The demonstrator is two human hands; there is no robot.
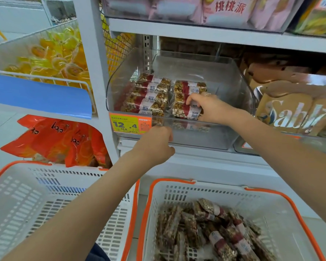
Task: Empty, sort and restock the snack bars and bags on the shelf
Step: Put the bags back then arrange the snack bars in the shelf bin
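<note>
Restocking under way. Right hand (205,107) pinched a snack bar (188,113) in the clear bin (233,76), frame centre; two rows laid, right side unfilled. Left hand (154,146) curled on the bin's front lip. More bars (215,232) waited in the lower-right basket (297,204).

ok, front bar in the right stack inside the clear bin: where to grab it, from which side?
Pinch the front nut bar across its narrow width near the right end, coming from the open top of the clear bin. It lies flat and crosswise; the left stack crowds its left end. The right hand already grips there; the left hand holds the bin's front.
</note>
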